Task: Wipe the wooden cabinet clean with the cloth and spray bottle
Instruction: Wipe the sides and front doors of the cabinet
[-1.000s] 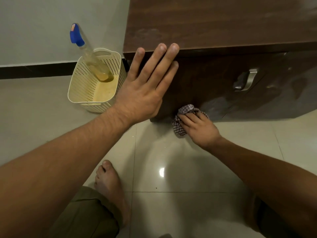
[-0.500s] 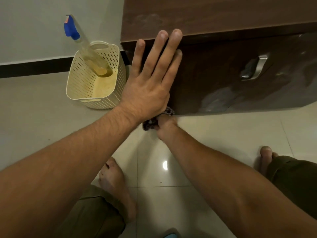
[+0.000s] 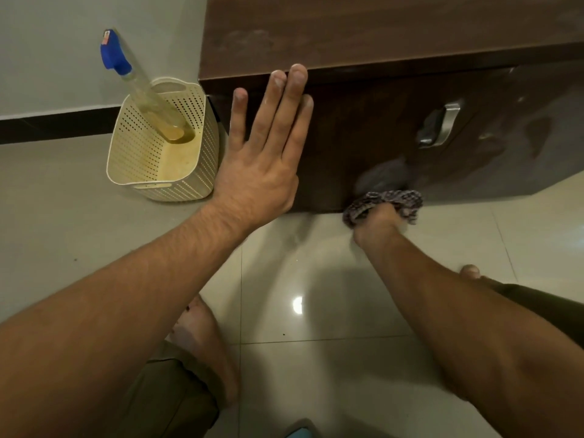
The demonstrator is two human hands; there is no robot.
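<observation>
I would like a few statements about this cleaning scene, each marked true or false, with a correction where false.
1. The left hand lies flat, fingers straight, against the cabinet front. True.
2. The right hand grips the cloth low on the cabinet, near the floor. True.
3. The spray bottle lies on the floor tiles. False: it stands tilted in the basket.
4. The basket stands to the right of the cabinet. False: it stands at its left.

A cream perforated basket point(image 3: 202, 167) stands on glossy pale floor tiles point(image 3: 331, 390), close to a grey wall point(image 3: 47, 58) that has dark skirting point(image 3: 57, 124) along its base
</observation>
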